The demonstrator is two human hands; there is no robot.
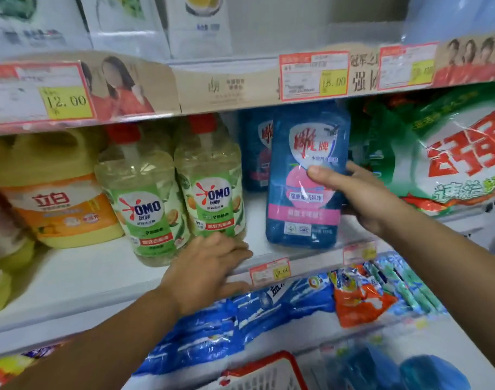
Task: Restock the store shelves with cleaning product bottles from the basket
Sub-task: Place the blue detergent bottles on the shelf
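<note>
A blue bottle with a pink label (305,192) stands at the front of the middle shelf (100,274). My right hand (358,195) grips it from the right, thumb across its label. Behind it stands another blue bottle (254,153). To the left are two clear green-labelled bottles with red caps (145,204) (212,190). My left hand (212,271) rests flat on the shelf's front edge, just below the right one of them. The red rim of the basket (271,364) shows at the bottom.
A yellow and orange jug (57,192) stands at the left of the shelf. Green and white detergent bags (443,153) fill its right side. Blue and orange packets (268,313) lie on the shelf below. White boxes (128,23) stand on the shelf above.
</note>
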